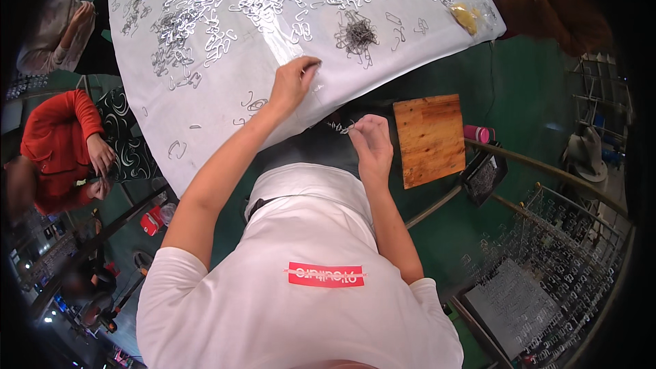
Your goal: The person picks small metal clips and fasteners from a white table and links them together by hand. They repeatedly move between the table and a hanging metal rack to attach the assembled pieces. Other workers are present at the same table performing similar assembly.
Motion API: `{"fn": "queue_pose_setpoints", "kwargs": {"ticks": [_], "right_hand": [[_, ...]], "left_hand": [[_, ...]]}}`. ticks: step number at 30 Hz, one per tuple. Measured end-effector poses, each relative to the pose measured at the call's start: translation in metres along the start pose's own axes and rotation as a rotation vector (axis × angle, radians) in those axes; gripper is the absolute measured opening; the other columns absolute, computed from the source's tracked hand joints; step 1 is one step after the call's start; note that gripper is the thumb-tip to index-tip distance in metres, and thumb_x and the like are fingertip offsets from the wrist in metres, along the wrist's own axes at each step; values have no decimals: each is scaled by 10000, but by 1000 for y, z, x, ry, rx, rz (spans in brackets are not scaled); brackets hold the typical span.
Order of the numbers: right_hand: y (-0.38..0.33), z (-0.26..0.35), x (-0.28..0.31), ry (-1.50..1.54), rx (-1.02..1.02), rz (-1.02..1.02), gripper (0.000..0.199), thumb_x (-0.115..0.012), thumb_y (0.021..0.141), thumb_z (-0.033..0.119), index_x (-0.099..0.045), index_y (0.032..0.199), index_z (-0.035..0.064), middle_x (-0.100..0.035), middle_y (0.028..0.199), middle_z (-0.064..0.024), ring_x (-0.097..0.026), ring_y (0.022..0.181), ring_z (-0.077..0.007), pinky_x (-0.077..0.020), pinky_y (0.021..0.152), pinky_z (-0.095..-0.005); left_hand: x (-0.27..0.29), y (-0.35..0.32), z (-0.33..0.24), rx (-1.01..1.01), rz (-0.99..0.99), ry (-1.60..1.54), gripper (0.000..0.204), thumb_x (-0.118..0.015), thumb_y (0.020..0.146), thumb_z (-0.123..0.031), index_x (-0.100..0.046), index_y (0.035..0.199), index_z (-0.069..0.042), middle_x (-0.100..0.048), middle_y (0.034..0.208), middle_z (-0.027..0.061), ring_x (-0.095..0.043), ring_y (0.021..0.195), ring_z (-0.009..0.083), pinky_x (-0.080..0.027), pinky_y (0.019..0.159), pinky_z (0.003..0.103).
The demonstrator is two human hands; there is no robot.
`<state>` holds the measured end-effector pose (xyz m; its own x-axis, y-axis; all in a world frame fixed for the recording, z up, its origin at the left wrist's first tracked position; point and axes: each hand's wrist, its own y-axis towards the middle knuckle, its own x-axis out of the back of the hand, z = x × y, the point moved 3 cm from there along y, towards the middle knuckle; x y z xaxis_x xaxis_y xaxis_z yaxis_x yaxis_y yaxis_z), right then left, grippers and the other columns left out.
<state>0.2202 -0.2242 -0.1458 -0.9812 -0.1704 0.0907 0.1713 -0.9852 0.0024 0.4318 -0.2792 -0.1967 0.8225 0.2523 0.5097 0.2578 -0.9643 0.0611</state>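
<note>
My left hand [292, 87] is over the near part of the white-covered table [225, 106], its fingers bent together. Whatever they may pinch is too small to make out. Below the table's edge, close to my body, my right hand [374, 147] has thumb and fingertips closed on a small cluster of metal wire hooks [339, 127]. Loose wire hooks [256, 104] lie to the left of my left forearm. Beyond my left hand, a tangled dark heap of wire pieces [357, 33] rests on the sheet.
Many shiny hooks [273, 0] spread over the table's far half. A yellow item in clear plastic [466, 18] sits at the right corner. Right of me are a wooden board [430, 140] and racks of hanging hooks [547, 260]. A person in red [58, 143] works at left; others flank the table.
</note>
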Motion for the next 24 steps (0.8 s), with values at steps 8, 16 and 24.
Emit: {"fn": "queue_pose_setpoints", "kwargs": {"ticks": [8, 16, 24], "right_hand": [[-2, -5, -10, -59, 42, -36, 72, -685, 819, 86, -663, 869, 38, -535, 971, -49, -517, 861, -146, -406, 704, -253], [5, -8, -4, -209, 9, 82, 104, -675, 838, 104, -676, 922, 43, -581, 955, -49, -563, 818, -146, -439, 687, -267], [126, -57, 31, -607, 19, 53, 157, -653, 859, 176, -682, 922, 35, -633, 889, -115, -620, 789, -251, -487, 714, -360]], "left_hand": [[20, -76, -94, -64, -26, -380, 151, -651, 833, -20, -688, 978, 2, -682, 970, 112, -642, 918, 176, -492, 805, 278], [23, -84, -94, -133, -79, -324, 140, -669, 793, 1, -700, 924, -40, -673, 932, 86, -620, 922, 218, -501, 759, 313], [22, -85, -82, -112, -91, -280, 175, -652, 792, 49, -689, 950, -17, -668, 924, 88, -613, 901, 207, -480, 790, 299]]}}
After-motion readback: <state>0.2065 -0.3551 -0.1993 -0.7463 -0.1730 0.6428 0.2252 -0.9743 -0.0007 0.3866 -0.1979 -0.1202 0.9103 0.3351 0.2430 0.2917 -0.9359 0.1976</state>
